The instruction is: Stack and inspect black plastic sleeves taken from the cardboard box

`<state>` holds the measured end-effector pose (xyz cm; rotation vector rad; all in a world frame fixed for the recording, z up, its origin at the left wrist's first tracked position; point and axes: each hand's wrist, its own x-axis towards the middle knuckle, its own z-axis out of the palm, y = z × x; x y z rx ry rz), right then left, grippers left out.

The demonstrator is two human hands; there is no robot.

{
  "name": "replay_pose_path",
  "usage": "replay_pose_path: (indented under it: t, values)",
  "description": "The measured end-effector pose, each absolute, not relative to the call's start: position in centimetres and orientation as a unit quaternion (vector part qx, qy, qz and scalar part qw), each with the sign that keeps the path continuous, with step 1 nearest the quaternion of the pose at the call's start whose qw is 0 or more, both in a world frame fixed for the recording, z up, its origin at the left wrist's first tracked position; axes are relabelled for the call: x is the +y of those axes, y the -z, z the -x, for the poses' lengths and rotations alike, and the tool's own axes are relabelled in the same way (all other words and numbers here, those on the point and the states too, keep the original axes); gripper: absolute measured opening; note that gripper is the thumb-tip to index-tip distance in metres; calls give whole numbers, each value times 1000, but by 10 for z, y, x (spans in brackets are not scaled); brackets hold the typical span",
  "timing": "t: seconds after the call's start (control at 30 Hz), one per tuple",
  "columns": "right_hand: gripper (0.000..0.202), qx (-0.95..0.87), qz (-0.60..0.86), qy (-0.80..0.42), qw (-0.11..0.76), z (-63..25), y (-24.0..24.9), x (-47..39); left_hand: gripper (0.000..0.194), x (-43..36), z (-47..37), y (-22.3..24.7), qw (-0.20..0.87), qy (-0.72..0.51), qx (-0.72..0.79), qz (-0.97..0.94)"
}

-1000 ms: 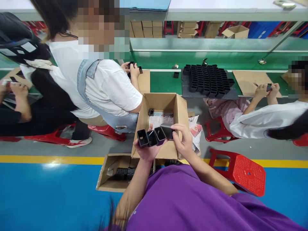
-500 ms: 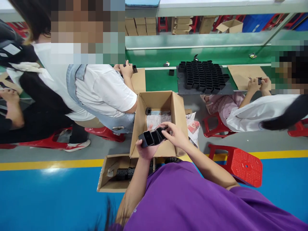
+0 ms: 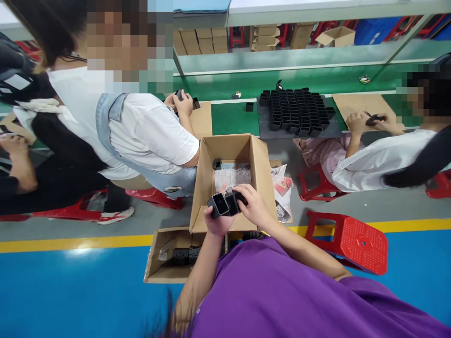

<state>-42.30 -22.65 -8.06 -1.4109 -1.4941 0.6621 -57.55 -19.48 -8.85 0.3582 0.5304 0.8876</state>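
Over the near side of an open cardboard box (image 3: pixel 265 183), my left hand (image 3: pixel 219 223) is closed around a short row of black square plastic cases (image 3: pixel 219 205), their hollow ends facing up toward me. My right hand (image 3: pixel 252 203) grips the case at the right end of that row, fingers over its top. Down in the box, a sheet of printed paper (image 3: pixel 232 176) covers the bottom. One black case (image 3: pixel 217 164) sits at the box's far left corner.
Below my left forearm, a lower carton (image 3: pixel 151 263) holds several black cases. Many black cases (image 3: pixel 298 110) stand on a dark board at the green workbench. Co-workers sit at left and right. A red stool (image 3: pixel 364 244) is on my right, with crumpled paper (image 3: pixel 283 188) beside the box.
The row of cases has shifted slightly right and its pieces sit closer together. My right hand has moved slightly right and down with them. The co-worker at right has parted their hands.
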Motion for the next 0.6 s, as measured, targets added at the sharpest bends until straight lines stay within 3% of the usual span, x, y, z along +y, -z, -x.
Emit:
replay_pose_path:
  t: [0.33, 0.6]
  values:
    - [68, -609, 536, -457, 365, 399, 56, -230, 86, -191, 582, 96, 860, -380, 253, -229]
    - [71, -565, 593, -415, 396, 417, 61, -234, 94, -190, 580, 93, 836, -359, 273, -312]
